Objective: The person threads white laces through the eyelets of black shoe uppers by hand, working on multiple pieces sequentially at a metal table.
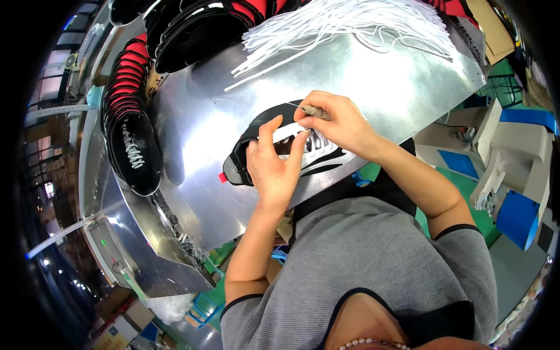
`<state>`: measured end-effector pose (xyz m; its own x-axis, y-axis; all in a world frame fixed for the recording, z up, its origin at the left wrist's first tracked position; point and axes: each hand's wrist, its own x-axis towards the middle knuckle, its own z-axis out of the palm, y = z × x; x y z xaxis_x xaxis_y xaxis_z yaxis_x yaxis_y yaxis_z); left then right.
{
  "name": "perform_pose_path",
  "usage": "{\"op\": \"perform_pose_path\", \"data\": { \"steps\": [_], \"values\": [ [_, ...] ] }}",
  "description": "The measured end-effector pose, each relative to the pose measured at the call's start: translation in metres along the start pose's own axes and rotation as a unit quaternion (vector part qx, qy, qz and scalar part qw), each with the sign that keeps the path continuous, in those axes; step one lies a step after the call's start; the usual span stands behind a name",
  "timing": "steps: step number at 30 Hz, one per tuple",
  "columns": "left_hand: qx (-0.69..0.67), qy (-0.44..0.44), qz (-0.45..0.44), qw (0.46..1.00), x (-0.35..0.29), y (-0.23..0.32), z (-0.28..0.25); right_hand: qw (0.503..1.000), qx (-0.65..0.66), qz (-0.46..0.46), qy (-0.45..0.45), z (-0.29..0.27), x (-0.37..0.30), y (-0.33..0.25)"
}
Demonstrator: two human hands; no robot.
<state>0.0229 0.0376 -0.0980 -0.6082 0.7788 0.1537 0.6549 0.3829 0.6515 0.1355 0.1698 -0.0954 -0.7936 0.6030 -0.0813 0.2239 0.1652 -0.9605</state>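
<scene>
A black shoe upper [279, 112] lies on the metal table in front of me, with white lace [318, 147] threaded in crossing rows along its front. My left hand [273, 162] grips the upper near its opening, thumb and forefinger on either side of a white strip [286, 134]; some of its fingers are hidden. In my right hand [339, 123] is a thin metal hook tool with a wrapped tan handle [315, 112]. Its slim shaft points left over the upper's far edge. The right fingertips are close to the white strip; whether they touch it I cannot tell.
The shiny metal table [204, 204] has a slanting edge near my body. A heap of white laces [350, 23] lies at the far side. Nested black-and-red uppers [129, 87] curve along the left, with more black uppers [201, 38] behind. Beige equipment with blue panels [516, 219] stands right.
</scene>
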Motion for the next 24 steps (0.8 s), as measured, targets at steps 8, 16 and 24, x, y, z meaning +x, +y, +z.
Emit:
{"op": "perform_pose_path", "data": {
  "steps": [8,16,24],
  "values": [
    [-0.006,0.037,0.016,0.999,0.001,0.000,0.005,0.998,0.044,-0.031,0.025,-0.011,-0.026,0.006],
    [0.001,0.035,0.033,0.999,0.000,0.000,0.003,0.990,-0.110,-0.082,0.013,-0.017,-0.032,0.003],
    [-0.160,0.013,0.057,0.985,-0.009,-0.004,0.006,0.964,-0.243,-0.087,-0.070,-0.011,-0.020,0.000]
  ]
}}
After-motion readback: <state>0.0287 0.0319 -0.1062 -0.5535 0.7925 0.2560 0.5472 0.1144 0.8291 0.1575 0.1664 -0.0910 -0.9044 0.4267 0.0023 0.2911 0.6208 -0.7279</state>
